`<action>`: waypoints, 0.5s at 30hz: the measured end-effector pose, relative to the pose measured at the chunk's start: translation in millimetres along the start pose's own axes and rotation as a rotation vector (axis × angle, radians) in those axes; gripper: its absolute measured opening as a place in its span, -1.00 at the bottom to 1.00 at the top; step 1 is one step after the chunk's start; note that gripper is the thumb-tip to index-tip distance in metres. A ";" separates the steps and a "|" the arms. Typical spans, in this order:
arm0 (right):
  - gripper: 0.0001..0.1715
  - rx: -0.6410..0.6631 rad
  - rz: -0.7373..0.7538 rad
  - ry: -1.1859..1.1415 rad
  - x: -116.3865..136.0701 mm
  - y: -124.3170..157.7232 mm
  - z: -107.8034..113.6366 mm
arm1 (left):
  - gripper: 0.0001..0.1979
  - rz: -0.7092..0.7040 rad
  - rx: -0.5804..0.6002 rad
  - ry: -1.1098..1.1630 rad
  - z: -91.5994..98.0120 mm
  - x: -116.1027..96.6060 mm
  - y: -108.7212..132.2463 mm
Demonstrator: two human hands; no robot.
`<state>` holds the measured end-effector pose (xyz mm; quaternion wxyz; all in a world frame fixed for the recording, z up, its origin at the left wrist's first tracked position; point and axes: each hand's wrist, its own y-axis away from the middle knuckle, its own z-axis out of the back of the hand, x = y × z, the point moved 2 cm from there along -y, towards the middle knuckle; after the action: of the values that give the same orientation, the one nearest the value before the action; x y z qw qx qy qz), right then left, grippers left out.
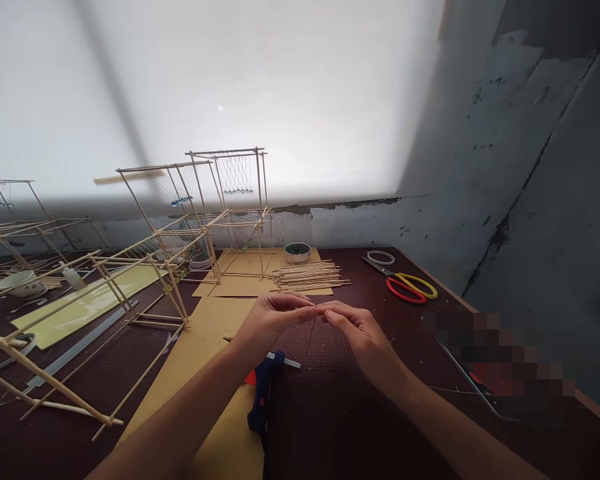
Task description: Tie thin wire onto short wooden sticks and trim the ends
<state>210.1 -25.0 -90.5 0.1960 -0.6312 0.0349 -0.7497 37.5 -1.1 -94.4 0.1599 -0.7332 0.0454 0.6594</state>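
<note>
Over the middle of the table, my left hand (pixel 275 323) and my right hand (pixel 355 330) meet with their fingertips pinched together. From between them a thin dark thread (pixel 309 337) dangles in a loose curve; whether the fingertips also hide something small, I cannot tell. Below my left wrist lies a dark blue glue gun (pixel 263 393) with a clear glue stick poking out of its back. Beyond my hands rests a pile of thin wooden sticks (pixel 310 275). Behind it stands a small round tin (pixel 297 251) with dark contents.
Stick frames (pixel 261 200) with hanging glass beads (pixel 239 191) stand at the left and back. Red-and-yellow scissors (pixel 407 287) and a ring of clear line (pixel 381 257) lie back right. Brown cardboard (pixel 215 333) covers part of the table. A white bowl (pixel 23 285) stands far left.
</note>
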 end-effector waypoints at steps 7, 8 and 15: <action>-0.60 0.189 -0.126 -0.349 -9.3 -1.6 -9.9 | -0.83 -0.103 -0.052 -0.086 0.2 -5.2 0.9; -0.60 0.190 -0.154 -0.374 -11.5 -1.7 -10.5 | -0.82 -0.115 -0.075 -0.110 0.2 -6.0 1.4; -0.60 0.120 -0.216 -0.215 -10.9 -1.6 -3.3 | -0.81 -0.277 -0.235 -0.433 2.7 -14.3 7.6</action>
<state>207.9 -20.5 -100.9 0.1544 -0.6951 -0.0991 -0.6951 31.0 -9.5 -81.9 0.1682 -0.5880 -0.1672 0.7733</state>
